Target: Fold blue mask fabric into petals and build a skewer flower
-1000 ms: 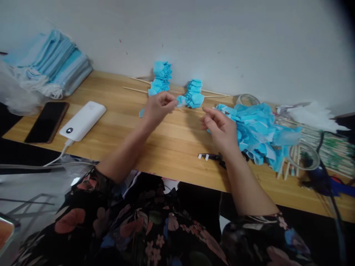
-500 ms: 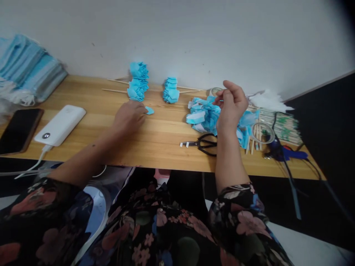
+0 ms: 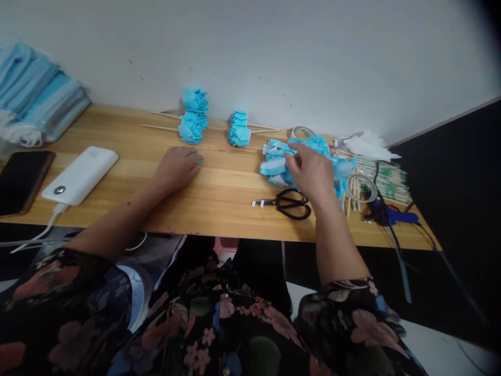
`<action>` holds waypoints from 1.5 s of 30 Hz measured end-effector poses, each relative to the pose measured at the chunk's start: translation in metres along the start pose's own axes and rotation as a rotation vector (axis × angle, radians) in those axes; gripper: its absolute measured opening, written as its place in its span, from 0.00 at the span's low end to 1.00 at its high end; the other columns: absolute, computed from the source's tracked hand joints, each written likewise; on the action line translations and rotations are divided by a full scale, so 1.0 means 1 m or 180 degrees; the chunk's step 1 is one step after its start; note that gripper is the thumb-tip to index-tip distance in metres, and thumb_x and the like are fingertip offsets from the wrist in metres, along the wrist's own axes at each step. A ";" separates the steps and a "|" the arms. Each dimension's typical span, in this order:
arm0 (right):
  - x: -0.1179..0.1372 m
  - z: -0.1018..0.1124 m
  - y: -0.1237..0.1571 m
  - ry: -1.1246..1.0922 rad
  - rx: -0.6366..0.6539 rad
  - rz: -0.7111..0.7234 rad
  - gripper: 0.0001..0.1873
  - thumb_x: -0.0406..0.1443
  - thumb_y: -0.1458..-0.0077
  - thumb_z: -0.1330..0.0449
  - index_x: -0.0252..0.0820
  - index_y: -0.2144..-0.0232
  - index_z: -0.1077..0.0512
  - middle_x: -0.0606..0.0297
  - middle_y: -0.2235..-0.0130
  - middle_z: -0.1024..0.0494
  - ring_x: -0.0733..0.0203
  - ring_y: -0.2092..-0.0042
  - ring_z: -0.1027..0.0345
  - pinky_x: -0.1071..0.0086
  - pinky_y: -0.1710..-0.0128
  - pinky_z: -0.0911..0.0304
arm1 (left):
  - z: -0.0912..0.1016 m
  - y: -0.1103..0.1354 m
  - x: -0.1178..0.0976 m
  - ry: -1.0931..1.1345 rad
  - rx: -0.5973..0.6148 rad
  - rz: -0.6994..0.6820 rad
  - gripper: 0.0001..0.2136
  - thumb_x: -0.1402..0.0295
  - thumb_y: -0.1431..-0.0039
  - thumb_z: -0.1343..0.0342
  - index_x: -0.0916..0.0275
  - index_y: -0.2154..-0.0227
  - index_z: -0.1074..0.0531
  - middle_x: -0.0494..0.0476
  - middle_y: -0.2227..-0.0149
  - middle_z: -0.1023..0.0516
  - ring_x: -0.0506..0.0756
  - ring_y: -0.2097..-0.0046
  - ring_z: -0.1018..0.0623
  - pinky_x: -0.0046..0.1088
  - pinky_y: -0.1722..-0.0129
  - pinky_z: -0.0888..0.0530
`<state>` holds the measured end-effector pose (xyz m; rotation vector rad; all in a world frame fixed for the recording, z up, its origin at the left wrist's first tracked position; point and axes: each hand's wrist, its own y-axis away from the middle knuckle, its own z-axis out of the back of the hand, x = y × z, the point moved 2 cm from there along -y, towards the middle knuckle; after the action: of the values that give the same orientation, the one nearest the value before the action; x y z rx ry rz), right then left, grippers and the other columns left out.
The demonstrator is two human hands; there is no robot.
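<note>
My left hand [image 3: 179, 168] rests low over the tabletop with its fingers curled. A small blue fabric piece [image 3: 199, 157] peeks out at its fingertips, mostly covered by the hand. My right hand [image 3: 315, 171] is above a pile of cut blue-and-white fabric pieces [image 3: 273, 167]; thumb and forefinger are apart with nothing seen between them, the other fingers hidden. Beyond my left hand lie blue fabric flowers [image 3: 191, 127] on thin sticks, and to their right more blue flowers [image 3: 239, 136] with sticks. Black-handled scissors [image 3: 293, 203] lie just left of my right wrist.
Stacked blue face masks [image 3: 43, 94], a phone [image 3: 24, 180] and a white power bank [image 3: 80, 176] with cable occupy the left. At right are tape rolls [image 3: 360, 199], a bundle of sticks [image 3: 385, 180], white material [image 3: 368, 144] and a blue-handled corded tool [image 3: 397, 215]. A wall stands behind.
My right hand has come down from above onto the pile of fabric pieces. My left hand has shifted little; less of the blue piece shows at its fingertips.
</note>
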<state>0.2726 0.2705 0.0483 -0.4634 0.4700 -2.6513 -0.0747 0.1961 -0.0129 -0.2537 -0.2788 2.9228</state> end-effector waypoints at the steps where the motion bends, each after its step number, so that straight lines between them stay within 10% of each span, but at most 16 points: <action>1: 0.002 -0.002 0.002 0.0131 0.0100 0.0000 0.24 0.42 0.32 0.45 0.41 0.39 0.24 0.53 0.56 0.14 0.44 0.56 0.21 0.58 0.58 0.30 | 0.001 0.001 0.002 -0.0005 -0.0015 0.0049 0.18 0.65 0.32 0.52 0.65 0.47 0.22 0.71 0.43 0.20 0.70 0.40 0.23 0.54 0.38 0.29; 7: 0.004 -0.011 0.005 0.0086 0.0253 0.0332 0.26 0.37 0.35 0.43 0.40 0.37 0.26 0.53 0.58 0.16 0.46 0.59 0.23 0.59 0.61 0.32 | 0.005 -0.005 -0.017 0.0180 -0.0469 0.0016 0.25 0.64 0.37 0.44 0.64 0.38 0.29 0.71 0.30 0.31 0.69 0.29 0.32 0.53 0.30 0.35; 15: -0.019 0.000 -0.004 -0.1732 -0.0190 0.0360 0.22 0.44 0.38 0.35 0.51 0.43 0.22 0.63 0.62 0.21 0.57 0.64 0.28 0.59 0.61 0.27 | 0.019 -0.040 -0.084 0.1417 -0.0287 -0.0305 0.25 0.65 0.32 0.47 0.62 0.34 0.32 0.64 0.31 0.28 0.63 0.30 0.30 0.46 0.28 0.35; 27: -0.026 -0.021 -0.028 -0.2974 -0.0235 -0.0576 0.20 0.44 0.48 0.29 0.50 0.52 0.20 0.68 0.67 0.27 0.59 0.66 0.28 0.59 0.67 0.23 | -0.041 -0.122 -0.152 0.2426 -0.0235 -0.0403 0.14 0.65 0.37 0.37 0.64 0.50 0.22 0.67 0.43 0.19 0.64 0.37 0.23 0.44 0.36 0.27; 36: -0.052 0.035 -0.039 -0.3634 -0.1739 -0.0715 0.15 0.35 0.54 0.33 0.52 0.60 0.17 0.69 0.70 0.29 0.65 0.74 0.34 0.63 0.72 0.34 | -0.037 -0.137 -0.176 0.2220 -0.0317 -0.0414 0.10 0.67 0.28 0.44 0.63 0.53 0.19 0.60 0.49 0.15 0.59 0.43 0.20 0.37 0.42 0.27; 41: -0.022 0.043 -0.046 -0.4152 -0.1365 -0.0458 0.13 0.35 0.53 0.29 0.53 0.63 0.14 0.68 0.75 0.30 0.64 0.74 0.35 0.64 0.72 0.36 | -0.017 -0.125 -0.208 0.1557 0.0129 -0.1498 0.24 0.62 0.24 0.51 0.62 0.29 0.36 0.63 0.36 0.22 0.61 0.36 0.23 0.39 0.37 0.30; 45: 0.002 0.015 -0.058 -0.4252 -0.0783 -0.0529 0.14 0.37 0.50 0.31 0.50 0.59 0.19 0.66 0.69 0.26 0.63 0.71 0.33 0.59 0.67 0.30 | -0.013 -0.110 -0.205 0.1050 0.0135 -0.1700 0.27 0.60 0.25 0.48 0.69 0.30 0.38 0.70 0.41 0.20 0.63 0.38 0.23 0.43 0.35 0.33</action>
<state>0.2575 0.3153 0.0848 -2.1339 0.2854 -1.7911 0.1453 0.2612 0.0274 -0.5516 -0.1944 2.3135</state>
